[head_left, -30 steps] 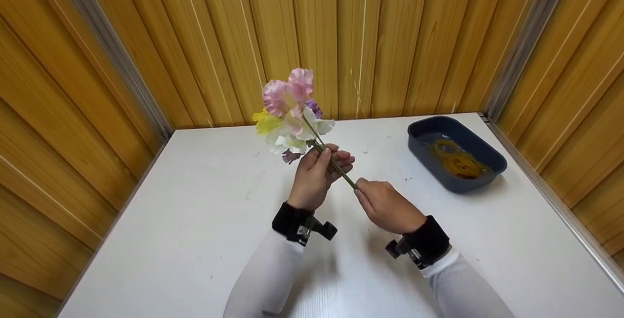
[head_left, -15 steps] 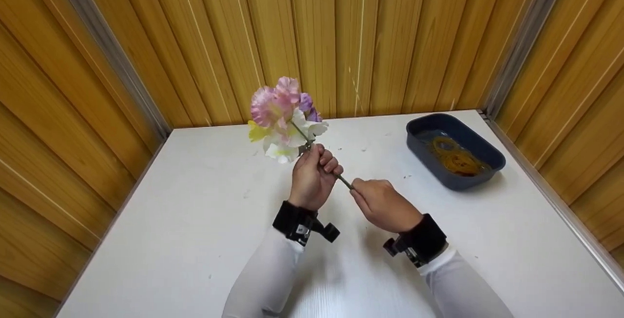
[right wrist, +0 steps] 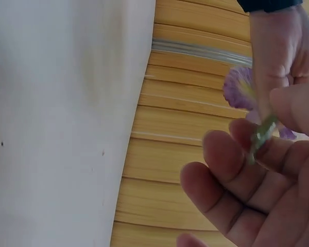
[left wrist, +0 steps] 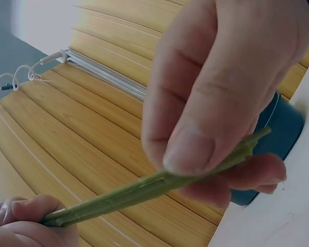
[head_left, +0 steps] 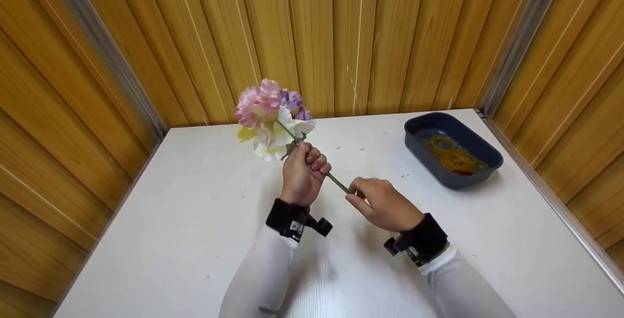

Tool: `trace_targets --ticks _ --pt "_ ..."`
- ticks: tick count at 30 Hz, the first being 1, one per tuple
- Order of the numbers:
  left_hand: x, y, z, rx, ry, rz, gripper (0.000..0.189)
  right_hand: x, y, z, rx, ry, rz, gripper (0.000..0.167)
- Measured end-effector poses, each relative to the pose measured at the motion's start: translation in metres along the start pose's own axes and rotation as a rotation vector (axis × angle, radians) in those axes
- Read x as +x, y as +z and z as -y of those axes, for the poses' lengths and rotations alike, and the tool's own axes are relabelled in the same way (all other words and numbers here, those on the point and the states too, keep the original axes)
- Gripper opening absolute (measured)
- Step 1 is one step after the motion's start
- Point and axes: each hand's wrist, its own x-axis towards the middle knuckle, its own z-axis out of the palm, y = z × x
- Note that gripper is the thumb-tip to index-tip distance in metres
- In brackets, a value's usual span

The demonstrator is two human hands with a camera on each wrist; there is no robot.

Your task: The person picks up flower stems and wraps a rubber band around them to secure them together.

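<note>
A bunch of pink, white, yellow and purple artificial flowers (head_left: 265, 113) is held above the white table, heads tilted up to the left. My left hand (head_left: 303, 174) grips the green stems just below the blooms, its fingers curled round them. Lower down, my right hand (head_left: 387, 203) pinches the stem ends between thumb and fingers. In the left wrist view, the right thumb presses on the bundled stems (left wrist: 118, 198), whose ends stick out past it. The right wrist view shows the stem tips (right wrist: 262, 135) at the right fingers, with a purple bloom (right wrist: 238, 90) behind.
A dark blue bin (head_left: 414, 145) with yellow rubber bands (head_left: 456, 159) in it stands at the back right of the white table (head_left: 161, 220). Wood-patterned panels (head_left: 312, 40) rise behind and at both sides.
The left hand's fingers have closed round the stems. Both hands and the flowers have shifted slightly left, the blooms more so. The right fingers have loosened a little at the stem ends.
</note>
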Motion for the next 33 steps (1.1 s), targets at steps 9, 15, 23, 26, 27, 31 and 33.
trace_targets --ticks 9,15,23,26,27,31,33 --pt "0.000 -0.002 -0.008 0.021 0.027 -0.042 0.031 0.022 -0.064 -0.028 -0.123 0.051 0.023 0.025" --pt "-0.003 -0.005 -0.011 0.010 0.041 -0.067 0.030 0.043 -0.124 -0.069 -0.256 0.235 0.128 0.036" --pt "-0.010 -0.008 -0.014 0.003 0.038 -0.071 0.031 0.051 -0.172 -0.135 -0.423 0.362 0.275 0.031" --pt "-0.013 -0.009 -0.015 0.006 0.034 -0.076 0.030 0.046 -0.168 -0.155 -0.492 0.362 0.354 0.022" --pt "-0.014 -0.010 -0.015 0.007 0.032 -0.076 0.030 0.044 -0.165 -0.160 -0.508 0.362 0.381 0.018" --pt "-0.019 -0.010 -0.014 0.017 0.022 -0.071 0.030 0.035 -0.155 -0.170 -0.562 0.365 0.463 0.010" --pt "-0.020 -0.009 -0.014 0.021 0.016 -0.068 0.030 0.030 -0.151 -0.172 -0.599 0.351 0.500 0.009"
